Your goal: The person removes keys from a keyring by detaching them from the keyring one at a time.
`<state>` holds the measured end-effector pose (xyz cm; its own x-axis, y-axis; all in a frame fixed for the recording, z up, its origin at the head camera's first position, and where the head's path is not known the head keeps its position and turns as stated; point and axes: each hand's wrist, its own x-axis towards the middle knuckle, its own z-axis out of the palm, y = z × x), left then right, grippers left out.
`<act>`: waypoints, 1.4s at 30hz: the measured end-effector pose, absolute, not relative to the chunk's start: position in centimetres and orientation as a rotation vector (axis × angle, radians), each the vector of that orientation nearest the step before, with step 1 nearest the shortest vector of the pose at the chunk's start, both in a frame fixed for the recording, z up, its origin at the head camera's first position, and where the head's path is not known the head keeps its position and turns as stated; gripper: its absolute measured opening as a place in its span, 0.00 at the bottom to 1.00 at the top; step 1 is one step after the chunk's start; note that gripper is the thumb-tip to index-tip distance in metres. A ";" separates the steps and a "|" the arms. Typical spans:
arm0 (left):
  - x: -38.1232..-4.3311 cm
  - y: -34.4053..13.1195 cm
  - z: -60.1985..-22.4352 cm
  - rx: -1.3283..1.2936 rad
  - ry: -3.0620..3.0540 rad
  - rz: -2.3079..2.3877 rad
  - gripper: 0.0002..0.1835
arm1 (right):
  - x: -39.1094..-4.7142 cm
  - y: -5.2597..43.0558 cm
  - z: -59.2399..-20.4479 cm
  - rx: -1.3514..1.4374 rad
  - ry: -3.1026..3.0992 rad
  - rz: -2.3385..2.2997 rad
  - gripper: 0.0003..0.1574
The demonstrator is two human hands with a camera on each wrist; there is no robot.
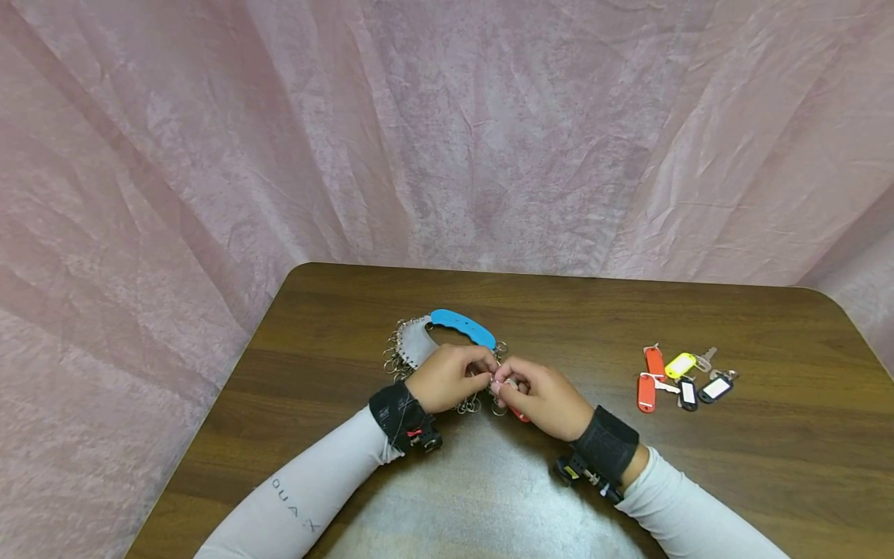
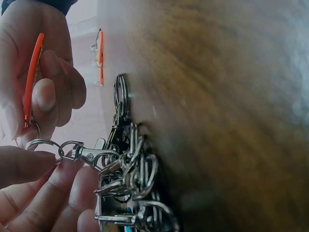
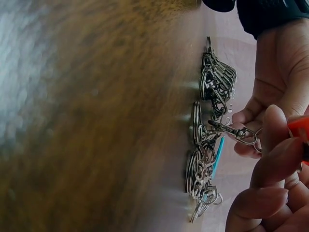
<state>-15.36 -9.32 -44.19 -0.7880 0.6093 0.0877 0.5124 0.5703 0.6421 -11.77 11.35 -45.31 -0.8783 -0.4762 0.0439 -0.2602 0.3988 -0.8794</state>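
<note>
A key holder with a blue handle (image 1: 464,324) and a grey curved plate (image 1: 415,341) lies on the table, its edge hung with several metal clasps and rings. My left hand (image 1: 450,379), at its near right side, pinches a split ring (image 2: 42,142) linked to a swivel clasp (image 2: 89,155). Close by, my right hand (image 1: 548,400) holds a red key tag (image 2: 33,79) between thumb and fingers. The tag's small ring (image 2: 35,129) meets the split ring between the two hands. In the right wrist view, fingers partly hide the tag.
To the right lie two red tags (image 1: 646,394), a yellow tag (image 1: 680,365), two black tags (image 1: 715,388) and keys (image 1: 705,359). The brown wooden table (image 1: 559,310) ends at a pink curtain (image 1: 489,155) behind it.
</note>
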 end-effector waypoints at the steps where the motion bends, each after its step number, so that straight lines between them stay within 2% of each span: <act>1: -15.4 -9.3 -44.2 0.952 2.651 1.016 0.06 | -11.8 11.4 -45.3 -0.657 2.439 -1.474 0.04; 17: -15.4 -9.3 -44.4 0.998 2.655 0.999 0.04 | -11.8 11.4 -45.6 -0.643 2.474 -1.493 0.07; 42: -15.3 -9.2 -44.2 1.004 2.653 1.001 0.04 | -11.9 11.4 -45.5 -0.609 2.526 -1.513 0.04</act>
